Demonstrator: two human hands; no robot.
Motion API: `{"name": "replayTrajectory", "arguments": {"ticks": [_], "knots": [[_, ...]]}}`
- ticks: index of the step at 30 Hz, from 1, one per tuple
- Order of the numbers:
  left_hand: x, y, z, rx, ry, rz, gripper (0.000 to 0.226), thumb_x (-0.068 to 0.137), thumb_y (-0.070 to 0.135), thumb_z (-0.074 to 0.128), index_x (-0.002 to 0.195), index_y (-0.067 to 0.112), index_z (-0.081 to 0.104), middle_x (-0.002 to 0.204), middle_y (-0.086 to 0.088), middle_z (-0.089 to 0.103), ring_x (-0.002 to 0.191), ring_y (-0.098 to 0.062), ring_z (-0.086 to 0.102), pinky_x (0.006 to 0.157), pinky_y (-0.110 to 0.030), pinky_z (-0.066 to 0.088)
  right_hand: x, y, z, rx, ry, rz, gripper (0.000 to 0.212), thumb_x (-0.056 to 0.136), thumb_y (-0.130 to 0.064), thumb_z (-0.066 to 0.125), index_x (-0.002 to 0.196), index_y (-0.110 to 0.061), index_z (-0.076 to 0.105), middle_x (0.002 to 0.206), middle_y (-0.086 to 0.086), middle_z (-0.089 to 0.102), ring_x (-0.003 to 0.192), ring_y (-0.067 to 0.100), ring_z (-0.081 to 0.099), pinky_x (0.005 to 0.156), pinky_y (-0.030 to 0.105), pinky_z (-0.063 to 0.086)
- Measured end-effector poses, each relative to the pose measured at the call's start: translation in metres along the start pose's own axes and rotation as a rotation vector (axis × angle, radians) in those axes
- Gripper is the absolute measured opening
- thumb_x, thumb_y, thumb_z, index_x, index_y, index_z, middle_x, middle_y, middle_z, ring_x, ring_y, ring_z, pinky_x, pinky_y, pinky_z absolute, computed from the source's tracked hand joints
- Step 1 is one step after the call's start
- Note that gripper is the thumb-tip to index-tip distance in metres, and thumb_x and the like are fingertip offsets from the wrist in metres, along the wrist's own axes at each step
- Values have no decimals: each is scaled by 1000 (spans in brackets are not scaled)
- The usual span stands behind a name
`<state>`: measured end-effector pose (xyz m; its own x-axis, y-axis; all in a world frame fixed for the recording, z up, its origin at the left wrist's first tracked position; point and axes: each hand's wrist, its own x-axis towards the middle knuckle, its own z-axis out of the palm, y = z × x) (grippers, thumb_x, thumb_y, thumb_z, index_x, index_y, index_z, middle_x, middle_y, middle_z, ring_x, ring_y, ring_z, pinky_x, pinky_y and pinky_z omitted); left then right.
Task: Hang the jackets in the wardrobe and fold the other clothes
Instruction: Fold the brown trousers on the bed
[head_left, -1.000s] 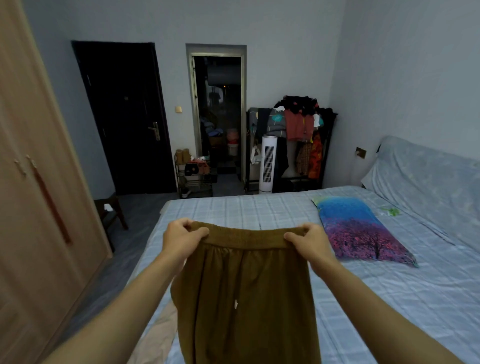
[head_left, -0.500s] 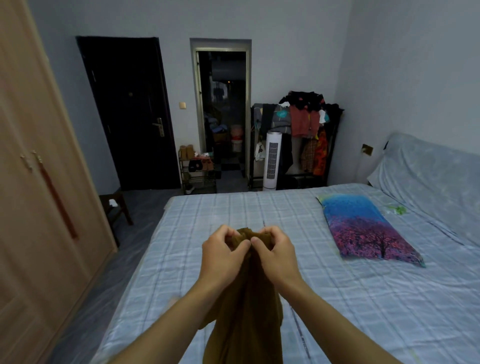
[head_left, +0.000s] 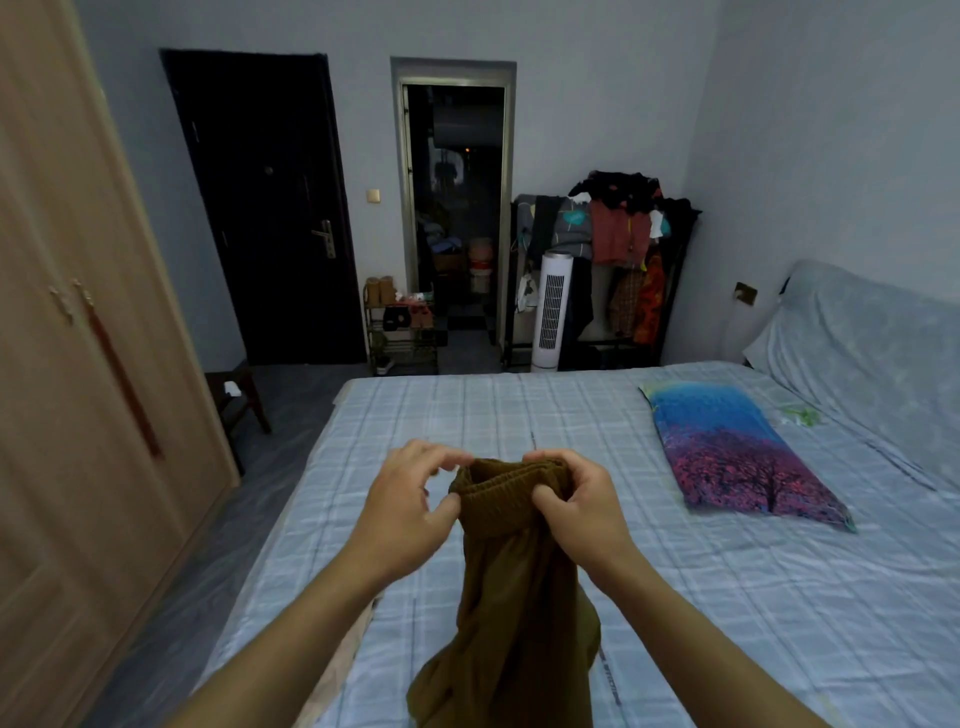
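A brown garment (head_left: 519, 587) with an elastic waistband hangs over the checked blue bed (head_left: 519, 415), its waistband doubled together at the top. My right hand (head_left: 576, 509) grips the folded waistband from the right. My left hand (head_left: 410, 504) is at the waistband's left edge, thumb and fingertips pinching it lightly; the fingers are blurred. The garment's lower part is bunched on the bed at the frame's bottom. The wooden wardrobe (head_left: 78, 364) stands shut on the left.
A blue and pink pillow (head_left: 737, 452) lies on the bed to the right. A beige cloth (head_left: 337, 670) shows at the bed's near left edge. Beyond the bed stand a loaded clothes rack (head_left: 618, 234), a white tower fan (head_left: 553, 312), a shoe shelf (head_left: 402, 332) and a stool (head_left: 234, 389).
My hands brought the spread waistband's two ends together, folding the garment in half lengthwise. Since then my left hand has loosened and shifted slightly left.
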<state>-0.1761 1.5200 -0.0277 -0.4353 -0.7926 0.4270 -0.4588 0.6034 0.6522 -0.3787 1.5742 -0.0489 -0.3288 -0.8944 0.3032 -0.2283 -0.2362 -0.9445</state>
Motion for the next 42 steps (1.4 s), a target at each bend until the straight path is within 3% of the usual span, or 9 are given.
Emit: {"name": "replayTrajectory", "arguments": {"ticks": [5, 12, 16, 20, 23, 27, 33, 39, 42], "knots": [[5, -15, -25, 195, -229, 181, 41, 78, 35, 78, 112, 46, 59, 144, 17, 34, 136, -5, 25, 110, -32, 30, 4, -8, -11, 84, -144, -76, 36, 84, 7, 56, 98, -23, 72, 92, 4, 72, 85, 20, 70, 70, 29, 59], [22, -9, -39, 530, -372, 419, 27, 81, 60, 68, 96, 39, 63, 155, 14, 27, 145, -11, 16, 113, -41, 32, 4, -18, -19, 118, -241, -117, 36, 89, 12, 55, 102, -17, 71, 94, 8, 70, 89, 25, 68, 76, 38, 61], [26, -9, -44, 432, -393, 425, 24, 89, 53, 61, 86, 30, 68, 137, 19, 48, 130, -2, 35, 105, -35, 39, 5, -16, -30, 159, -200, -76, 35, 92, 9, 55, 100, -20, 72, 92, 14, 68, 88, 24, 68, 76, 32, 60], [25, 1, -41, 115, -284, 323, 15, 84, 33, 69, 76, 20, 65, 88, 8, 65, 83, -10, 60, 74, -40, 52, 9, -17, -35, 165, -156, -76, 31, 93, 5, 58, 101, -21, 72, 91, 8, 72, 89, 23, 71, 75, 30, 60], [29, 7, -39, 11, -151, 250, 15, 81, 21, 72, 72, 19, 61, 68, 3, 61, 65, -17, 59, 63, -45, 52, 12, -18, -36, 111, -127, -73, 21, 95, -3, 60, 105, -19, 68, 95, 2, 73, 93, 19, 71, 76, 28, 59], [39, 10, -40, -12, -33, 222, 21, 82, 16, 74, 73, 26, 59, 63, 7, 56, 61, -15, 55, 55, -35, 48, 15, -17, -38, 8, -149, -37, 22, 90, -16, 71, 110, -22, 65, 101, -2, 73, 98, 13, 70, 81, 29, 59], [52, 20, -55, -13, -69, 199, 21, 78, 20, 83, 84, 31, 65, 76, 9, 65, 72, -13, 62, 65, -30, 55, 27, -26, -35, -74, -57, -38, 25, 81, -9, 78, 101, -21, 67, 94, -6, 73, 91, 10, 71, 75, 24, 59], [72, 46, -88, 72, -88, 134, 77, 68, 17, 90, 134, 33, 52, 116, 15, 65, 97, -7, 66, 87, -30, 58, 68, -83, -34, -153, 2, -217, 21, 83, -4, 76, 98, -14, 67, 93, 1, 72, 89, 12, 70, 80, 33, 60], [86, 64, -101, 191, 59, 168, 55, 68, 18, 90, 118, 18, 68, 131, 10, 55, 106, -8, 59, 90, -26, 56, 87, -117, -35, -145, 21, -318, 19, 84, -4, 75, 98, -12, 67, 91, -1, 72, 86, 7, 70, 79, 30, 61]]}}
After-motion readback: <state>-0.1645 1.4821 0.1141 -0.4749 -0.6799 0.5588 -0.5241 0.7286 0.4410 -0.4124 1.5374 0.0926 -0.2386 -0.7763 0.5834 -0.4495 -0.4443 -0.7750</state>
